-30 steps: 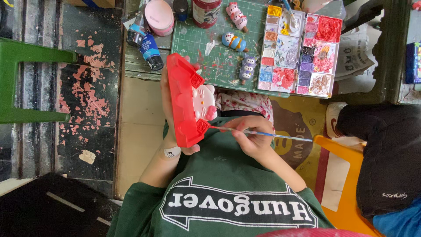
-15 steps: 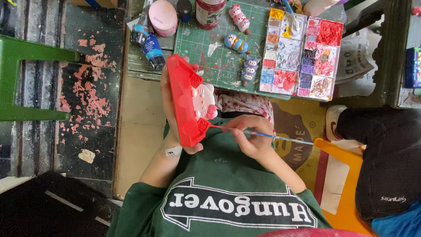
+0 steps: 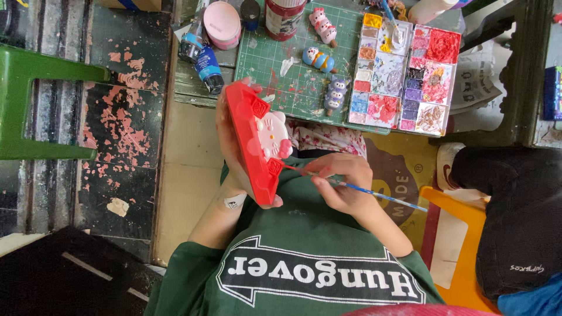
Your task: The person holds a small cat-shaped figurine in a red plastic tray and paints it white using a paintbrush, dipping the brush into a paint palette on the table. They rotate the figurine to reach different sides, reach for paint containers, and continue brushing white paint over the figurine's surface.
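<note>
1. Head view puts the red plaster plaque (image 3: 253,140) at the centre of my feed, held up on edge above the person's lap, just below the near edge of the green cutting mat (image 3: 293,70). I see a white cat figure with pink parts raised on its face.
2. My left hand (image 3: 231,149) is wrapped around the back and lower edge of the plaque, fingers curled behind it and thumb at its lower corner, grasping it firmly.
3. My right hand (image 3: 342,184) is pinched around a thin blue-handled paintbrush (image 3: 374,194); the brush tip touches the lower part of the plaque, near the cat figure, and the handle runs out to the right.
4. On the mat I see three small painted figurines (image 3: 321,58), one pink-and-white, one blue with orange, one lilac, lying well apart from the plaque.
5. Just right of the mat lies a paint palette (image 3: 404,70) with many wells of red, pink, purple, yellow and white paint.
6. At the mat's far left stand a round pink lidded container (image 3: 221,24) and blue paint bottles (image 3: 206,67), on the surface (image 3: 193,93).
7. Off to the far left I see a green stool (image 3: 41,108) on the worn floor.
</note>
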Available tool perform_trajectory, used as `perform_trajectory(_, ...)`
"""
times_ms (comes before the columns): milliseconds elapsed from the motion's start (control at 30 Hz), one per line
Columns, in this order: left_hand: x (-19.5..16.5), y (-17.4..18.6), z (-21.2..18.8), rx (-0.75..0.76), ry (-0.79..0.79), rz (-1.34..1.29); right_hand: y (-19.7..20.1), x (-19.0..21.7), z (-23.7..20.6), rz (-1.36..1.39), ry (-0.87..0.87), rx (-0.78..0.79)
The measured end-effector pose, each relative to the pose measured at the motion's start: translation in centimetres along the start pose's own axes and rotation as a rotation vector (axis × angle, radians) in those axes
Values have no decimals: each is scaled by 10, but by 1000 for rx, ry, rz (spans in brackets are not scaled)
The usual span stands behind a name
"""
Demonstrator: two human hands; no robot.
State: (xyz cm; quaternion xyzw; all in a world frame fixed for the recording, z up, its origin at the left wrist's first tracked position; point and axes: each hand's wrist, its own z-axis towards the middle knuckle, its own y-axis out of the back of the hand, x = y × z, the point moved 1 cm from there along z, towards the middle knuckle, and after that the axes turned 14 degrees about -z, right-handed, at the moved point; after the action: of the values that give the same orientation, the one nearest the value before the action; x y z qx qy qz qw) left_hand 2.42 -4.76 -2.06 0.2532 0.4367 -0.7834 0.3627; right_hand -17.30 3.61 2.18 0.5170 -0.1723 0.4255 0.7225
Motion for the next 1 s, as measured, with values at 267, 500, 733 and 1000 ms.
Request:
perform_trajectory(267,-1,1,-1,-12,-80,82,11,-15,-24,275,-219,-179)
perform_trajectory(500,-9,-2,9,-43,-181,266,24,-42,-34,365,-364,-405)
perform_trajectory(733,-15,-11,11,-78,-176,335,20,-49,-37,335,-470,-425)
perform_trajectory(1000,2,0,17,-381,381,-1198,19,-52,-34,391,-452,-425)
